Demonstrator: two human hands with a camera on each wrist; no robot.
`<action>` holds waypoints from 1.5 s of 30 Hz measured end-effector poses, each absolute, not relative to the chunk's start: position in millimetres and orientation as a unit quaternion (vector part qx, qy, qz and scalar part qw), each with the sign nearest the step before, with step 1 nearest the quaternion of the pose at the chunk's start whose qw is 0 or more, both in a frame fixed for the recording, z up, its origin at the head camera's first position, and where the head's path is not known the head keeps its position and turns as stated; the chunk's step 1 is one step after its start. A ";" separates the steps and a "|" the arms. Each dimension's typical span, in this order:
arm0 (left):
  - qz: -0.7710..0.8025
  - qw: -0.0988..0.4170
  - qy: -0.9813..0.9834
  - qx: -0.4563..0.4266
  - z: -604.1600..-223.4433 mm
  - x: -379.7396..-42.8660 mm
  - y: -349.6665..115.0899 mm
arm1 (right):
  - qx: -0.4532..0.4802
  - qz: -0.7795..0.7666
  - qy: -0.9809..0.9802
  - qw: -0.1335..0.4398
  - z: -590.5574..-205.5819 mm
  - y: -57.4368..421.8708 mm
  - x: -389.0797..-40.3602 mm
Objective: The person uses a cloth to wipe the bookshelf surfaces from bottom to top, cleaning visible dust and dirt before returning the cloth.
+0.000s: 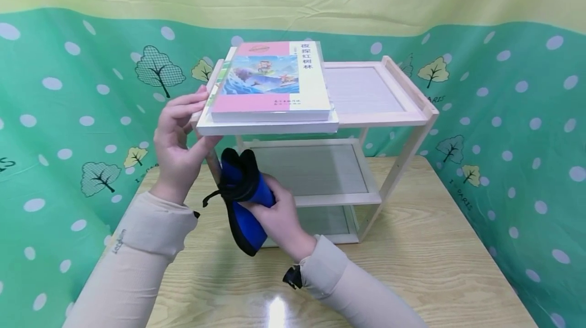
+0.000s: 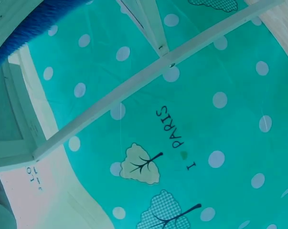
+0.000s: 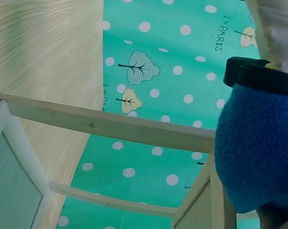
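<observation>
A rolled blue fleecy cloth [image 1: 249, 216] with black edging and a dangling black cord is gripped by my right hand [image 1: 279, 211], in front of the left side of a wooden three-tier shelf [image 1: 398, 160]. The right wrist view shows the fleece [image 3: 258, 148] close up beside the shelf's frame. My left hand [image 1: 176, 140] holds the left edge of the shelf's top, thumb low at the front corner and fingers along the side rail. Right beside those fingers lie a pink and cream book [image 1: 270, 104] and a larger white-edged book [image 1: 270, 128] under it.
The shelf stands on a light wood table [image 1: 439, 246]. Its top panel [image 1: 361, 89] extends right of the books, with a middle tier [image 1: 316, 170] and a bottom tier [image 1: 327, 221] below. A green dotted curtain [image 1: 517, 129] hangs behind and at both sides.
</observation>
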State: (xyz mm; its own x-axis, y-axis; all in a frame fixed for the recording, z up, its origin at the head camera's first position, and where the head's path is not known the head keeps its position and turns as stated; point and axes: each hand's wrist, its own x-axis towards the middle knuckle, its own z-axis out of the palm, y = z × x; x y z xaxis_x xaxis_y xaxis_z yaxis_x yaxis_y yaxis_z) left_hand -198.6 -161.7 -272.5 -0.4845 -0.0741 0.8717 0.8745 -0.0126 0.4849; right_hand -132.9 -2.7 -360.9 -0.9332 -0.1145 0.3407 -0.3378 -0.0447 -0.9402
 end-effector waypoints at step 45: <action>-0.619 0.381 -0.602 -0.330 -273.8 -196.9 -161.3 | 0.406 0.588 -0.632 0.301 -404.8 29.5 -115.2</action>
